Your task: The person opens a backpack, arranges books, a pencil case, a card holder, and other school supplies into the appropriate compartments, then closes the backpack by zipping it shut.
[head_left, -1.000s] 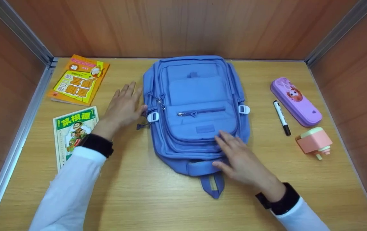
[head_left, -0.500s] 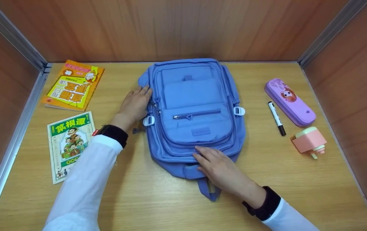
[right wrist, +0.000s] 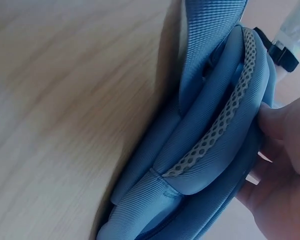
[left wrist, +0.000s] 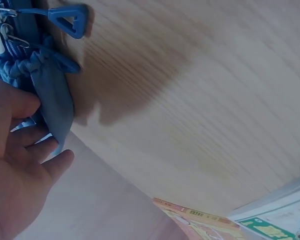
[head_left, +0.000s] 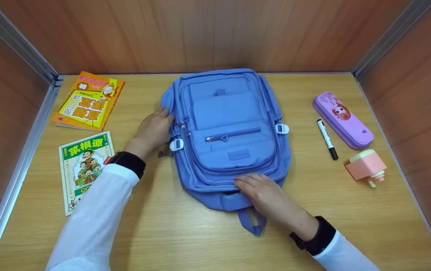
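A blue backpack (head_left: 226, 109) lies front side up on the table, its top carry handle (head_left: 234, 201) toward me. My left hand (head_left: 154, 130) is at its left side, just above a white buckle (head_left: 176, 144). The left wrist view shows the thumb and bent fingers around the edge of a side pocket (left wrist: 57, 105), beside dangling zipper pulls (left wrist: 70, 21). My right hand (head_left: 268, 195) grips the near end of the bag. In the right wrist view its thumb presses next to the mesh-lined handle (right wrist: 220, 140), with the fingers behind the fabric.
An orange book (head_left: 89, 101) and a green-and-white book (head_left: 87, 162) lie on the left. To the right are a purple pencil case (head_left: 343, 120), a black-capped marker (head_left: 327, 139) and a pink-and-green block-shaped item (head_left: 366, 167). Wooden panels (head_left: 208, 34) enclose the table.
My left hand has moved right onto the bag's side, and its fingers have bent around the edge. My right hand has slid left and down to the top end near the handle.
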